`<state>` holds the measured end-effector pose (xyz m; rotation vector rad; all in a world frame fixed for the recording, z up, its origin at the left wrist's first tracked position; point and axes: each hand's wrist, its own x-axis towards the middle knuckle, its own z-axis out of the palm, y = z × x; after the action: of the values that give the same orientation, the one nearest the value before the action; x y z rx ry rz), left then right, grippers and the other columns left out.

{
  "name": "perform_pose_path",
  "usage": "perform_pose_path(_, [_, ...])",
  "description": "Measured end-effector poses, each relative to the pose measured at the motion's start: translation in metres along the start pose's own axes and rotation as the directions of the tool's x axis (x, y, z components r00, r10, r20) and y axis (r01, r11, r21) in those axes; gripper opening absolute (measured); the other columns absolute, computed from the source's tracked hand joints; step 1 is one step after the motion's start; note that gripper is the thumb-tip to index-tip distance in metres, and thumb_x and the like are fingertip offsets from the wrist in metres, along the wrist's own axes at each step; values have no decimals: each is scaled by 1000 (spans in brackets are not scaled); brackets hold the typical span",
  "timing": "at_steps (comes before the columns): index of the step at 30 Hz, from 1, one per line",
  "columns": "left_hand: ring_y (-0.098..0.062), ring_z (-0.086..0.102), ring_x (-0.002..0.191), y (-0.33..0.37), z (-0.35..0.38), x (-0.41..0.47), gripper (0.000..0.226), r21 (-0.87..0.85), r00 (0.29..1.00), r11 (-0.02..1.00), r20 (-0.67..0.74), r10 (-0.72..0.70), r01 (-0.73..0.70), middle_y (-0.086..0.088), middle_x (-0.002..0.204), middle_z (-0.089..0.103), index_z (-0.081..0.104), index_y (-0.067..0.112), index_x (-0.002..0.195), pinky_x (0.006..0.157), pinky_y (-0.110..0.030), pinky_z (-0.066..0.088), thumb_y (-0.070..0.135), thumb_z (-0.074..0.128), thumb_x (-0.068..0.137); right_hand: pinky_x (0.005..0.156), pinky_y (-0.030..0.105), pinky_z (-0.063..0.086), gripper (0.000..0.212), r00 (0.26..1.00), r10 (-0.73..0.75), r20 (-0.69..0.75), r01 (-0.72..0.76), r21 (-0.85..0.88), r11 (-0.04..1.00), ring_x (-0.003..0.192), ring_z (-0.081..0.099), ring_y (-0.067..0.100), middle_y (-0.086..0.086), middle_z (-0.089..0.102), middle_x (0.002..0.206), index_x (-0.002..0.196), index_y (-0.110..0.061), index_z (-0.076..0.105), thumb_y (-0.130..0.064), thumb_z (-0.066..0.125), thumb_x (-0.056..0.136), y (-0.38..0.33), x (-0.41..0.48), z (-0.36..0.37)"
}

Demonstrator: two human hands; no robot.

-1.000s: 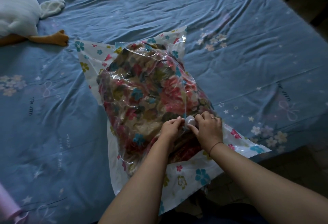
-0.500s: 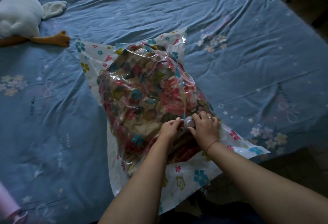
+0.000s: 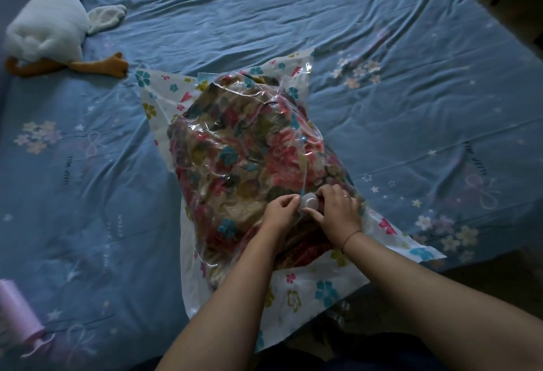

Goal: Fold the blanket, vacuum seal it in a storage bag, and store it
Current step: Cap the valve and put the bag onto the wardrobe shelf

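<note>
A clear storage bag with a flower-printed white border lies on the blue bed. Inside it is the folded blanket, patterned in red, pink and olive flowers and still puffy. A round white valve cap sits on the bag's near right part. My left hand pinches the bag plastic right beside the cap on its left. My right hand grips the cap from the right, thumb under it and fingers curled over it.
The blue bedsheet spreads all around the bag. A white plush goose with orange feet lies at the far left. A pale pink cylinder sits at the near left edge. The bed's edge and dark floor are at the near right.
Both hands stay at the valve cap with only small finger shifts. The bag and blanket have not moved; the view has shifted slightly.
</note>
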<state>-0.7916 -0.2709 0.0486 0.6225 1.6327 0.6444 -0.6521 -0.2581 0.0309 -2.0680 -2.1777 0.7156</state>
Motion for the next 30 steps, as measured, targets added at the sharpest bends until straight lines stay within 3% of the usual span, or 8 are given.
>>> perform_pose_path(5, [-24, 59, 116, 17, 7, -13, 46, 41, 989, 993, -103, 111, -107, -9, 131, 59, 53, 13, 136, 100, -48, 51, 22, 66, 93, 102, 44, 36, 73, 998, 29, -54, -14, 255, 967, 122, 47, 30, 9, 47, 134, 137, -18, 40, -58, 63, 80, 19, -4, -24])
perform_pose_path(8, [-24, 54, 124, 33, 17, -20, 58, 122, 969, 969, -104, 226, -213, -9, 137, 54, 48, 14, 141, 105, -47, 47, 24, 72, 89, 103, 48, 38, 82, 988, 92, -123, -43, 359, 933, 125, 45, 31, 11, 46, 138, 141, -15, 37, -57, 67, 77, 37, -6, -47])
perform_pose_path(11, [-21, 54, 123, 53, 35, -32, 68, 171, 944, 930, -3, 331, -325, -9, 137, 53, 44, 12, 143, 108, -42, 45, 19, 77, 84, 104, 47, 39, 82, 961, 174, -216, -54, 468, 882, 127, 45, 30, 13, 47, 139, 141, -10, 37, -53, 67, 79, 57, -13, -74])
perform_pose_path(15, [-26, 50, 131, 74, 68, -46, 81, 181, 896, 885, 212, 390, -428, -13, 148, 44, 36, 9, 148, 110, -49, 43, 11, 79, 80, 106, 45, 38, 77, 882, 322, -345, -66, 585, 808, 129, 45, 30, 15, 46, 140, 141, -5, 37, -44, 68, 83, 85, -34, -108])
perform_pose_path(19, [-19, 38, 140, 85, 115, -72, 86, 252, 800, 800, 441, 406, -545, -4, 153, 39, 35, 15, 150, 115, -38, 34, 23, 81, 78, 108, 44, 37, 75, 738, 503, -450, -107, 658, 745, 130, 43, 29, 16, 45, 141, 141, -4, 37, -38, 71, 82, 119, -79, -134])
perform_pose_path(22, [-16, 40, 138, 84, 155, -95, 81, 264, 713, 728, 566, 415, -633, -2, 152, 42, 37, 17, 149, 105, -23, 32, 24, 80, 80, 107, 44, 37, 73, 573, 646, -505, -142, 715, 684, 127, 46, 33, 21, 48, 136, 138, -1, 41, -32, 74, 81, 152, -127, -149])
perform_pose_path(30, [-12, 39, 139, 61, 281, -189, 77, 177, 456, 621, 828, 325, -764, 1, 151, 44, 37, 19, 149, 104, -20, 29, 24, 77, 83, 107, 39, 38, 74, 206, 839, -504, -204, 816, 541, 131, 41, 22, 9, 41, 144, 143, -14, 34, -41, 68, 83, 241, -284, -169])
